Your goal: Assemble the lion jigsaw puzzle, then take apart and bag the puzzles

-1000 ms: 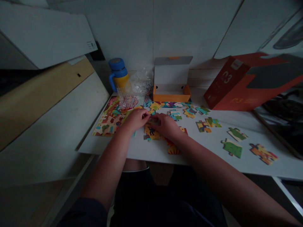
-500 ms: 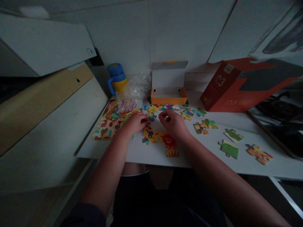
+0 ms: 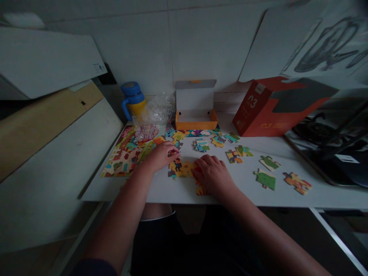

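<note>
My left hand (image 3: pixel 164 155) is closed, thumb and fingers pinched together just left of the joined puzzle pieces. Whatever may be between its fingertips is too small to make out. My right hand (image 3: pixel 212 170) lies palm down, fingers a little apart and stretched over the red lion part of the puzzle, which it mostly hides. Between the hands, yellow joined puzzle pieces (image 3: pixel 184 168) show a dark animal figure. An orange puzzle piece (image 3: pixel 202 189) sticks out below my right hand. Beyond the hands lie blue-and-white puzzle pieces (image 3: pixel 201 145).
Loose puzzle pieces (image 3: pixel 265 179) are scattered on the right of the white table (image 3: pixel 172 193). A colourful picture sheet (image 3: pixel 122 155) lies left, under clear plastic wrap (image 3: pixel 161 109). Behind stand a blue-and-yellow flask (image 3: pixel 135 101), an open orange box (image 3: pixel 197 124) and a red carton (image 3: pixel 258 111).
My right hand has come down toward me from above the table's middle onto the lion part, its fingers opening from a pinch. The blue-and-white pieces are now uncovered. The camera view has shifted slightly.
</note>
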`<move>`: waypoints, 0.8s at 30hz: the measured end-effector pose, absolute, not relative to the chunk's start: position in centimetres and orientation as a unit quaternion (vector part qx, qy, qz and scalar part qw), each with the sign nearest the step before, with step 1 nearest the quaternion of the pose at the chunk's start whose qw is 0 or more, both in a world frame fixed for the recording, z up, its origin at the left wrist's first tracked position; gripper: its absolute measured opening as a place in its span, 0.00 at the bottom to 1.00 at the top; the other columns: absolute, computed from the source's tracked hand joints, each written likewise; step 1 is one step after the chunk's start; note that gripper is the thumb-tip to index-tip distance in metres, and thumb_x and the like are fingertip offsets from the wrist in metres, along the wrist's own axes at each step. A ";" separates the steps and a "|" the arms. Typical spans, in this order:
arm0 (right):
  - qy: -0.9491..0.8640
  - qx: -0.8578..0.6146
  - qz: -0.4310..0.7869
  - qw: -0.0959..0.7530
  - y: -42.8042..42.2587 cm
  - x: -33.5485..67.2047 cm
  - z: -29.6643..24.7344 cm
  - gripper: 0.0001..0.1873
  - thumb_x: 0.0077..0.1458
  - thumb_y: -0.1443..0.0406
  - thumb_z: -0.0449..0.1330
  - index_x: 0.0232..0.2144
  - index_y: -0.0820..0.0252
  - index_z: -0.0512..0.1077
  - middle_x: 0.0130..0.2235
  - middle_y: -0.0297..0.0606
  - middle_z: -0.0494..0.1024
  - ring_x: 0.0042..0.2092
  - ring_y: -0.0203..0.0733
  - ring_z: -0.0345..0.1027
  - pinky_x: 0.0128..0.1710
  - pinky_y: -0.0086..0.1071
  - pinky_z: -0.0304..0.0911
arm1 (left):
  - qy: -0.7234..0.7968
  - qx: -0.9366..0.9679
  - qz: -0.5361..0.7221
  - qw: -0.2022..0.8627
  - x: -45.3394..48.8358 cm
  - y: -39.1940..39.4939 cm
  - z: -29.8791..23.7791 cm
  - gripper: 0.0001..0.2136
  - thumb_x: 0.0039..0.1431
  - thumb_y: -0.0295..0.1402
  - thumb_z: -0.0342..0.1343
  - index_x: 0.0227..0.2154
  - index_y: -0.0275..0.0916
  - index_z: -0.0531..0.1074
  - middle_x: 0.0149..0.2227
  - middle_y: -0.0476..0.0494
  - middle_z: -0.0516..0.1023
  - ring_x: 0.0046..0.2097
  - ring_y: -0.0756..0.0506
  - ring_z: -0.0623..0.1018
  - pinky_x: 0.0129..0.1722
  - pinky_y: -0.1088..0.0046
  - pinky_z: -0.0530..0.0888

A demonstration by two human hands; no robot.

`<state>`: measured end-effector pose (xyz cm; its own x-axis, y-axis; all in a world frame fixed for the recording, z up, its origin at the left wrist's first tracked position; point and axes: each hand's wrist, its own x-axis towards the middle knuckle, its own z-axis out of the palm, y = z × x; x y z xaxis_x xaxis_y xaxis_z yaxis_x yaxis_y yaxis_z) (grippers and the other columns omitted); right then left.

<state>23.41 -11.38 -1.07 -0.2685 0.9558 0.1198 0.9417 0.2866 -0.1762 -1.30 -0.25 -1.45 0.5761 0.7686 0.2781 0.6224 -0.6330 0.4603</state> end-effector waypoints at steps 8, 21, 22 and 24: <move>-0.793 -0.593 0.019 0.137 -7.0 26.1 0.8 0.19 0.69 0.56 0.61 0.56 0.59 0.76 0.55 0.52 0.78 0.58 0.59 0.70 0.57 0.49 0.66 | 0.396 0.875 0.242 0.139 -1.1 0.0 -1.9 0.05 0.67 0.30 0.61 0.41 0.42 0.82 0.41 0.41 0.81 0.47 0.41 0.80 0.50 0.62 0.78; -0.812 -0.566 0.052 0.132 -0.8 28.1 -1.8 0.27 0.65 0.51 0.62 0.59 0.61 0.73 0.59 0.55 0.77 0.60 0.60 0.72 0.61 0.47 0.65 | 0.519 0.823 0.230 -0.007 0.8 0.2 -2.8 0.12 0.69 0.42 0.61 0.46 0.40 0.79 0.48 0.37 0.79 0.53 0.37 0.78 0.58 0.57 0.74; -0.809 -0.567 0.054 0.143 -0.9 28.1 -1.8 0.26 0.64 0.51 0.63 0.58 0.60 0.73 0.58 0.54 0.78 0.59 0.60 0.72 0.60 0.47 0.66 | 0.545 0.806 0.230 -0.017 0.9 0.4 -2.8 0.14 0.67 0.45 0.62 0.44 0.40 0.79 0.46 0.37 0.79 0.52 0.36 0.78 0.57 0.57 0.74; -0.801 -0.574 0.057 0.160 -1.1 28.1 -1.7 0.26 0.62 0.51 0.65 0.56 0.59 0.73 0.56 0.54 0.79 0.56 0.60 0.74 0.57 0.46 0.67 | 0.585 0.780 0.221 -0.028 1.2 0.6 -2.6 0.19 0.63 0.51 0.65 0.43 0.39 0.79 0.45 0.36 0.78 0.51 0.35 0.78 0.56 0.58 0.74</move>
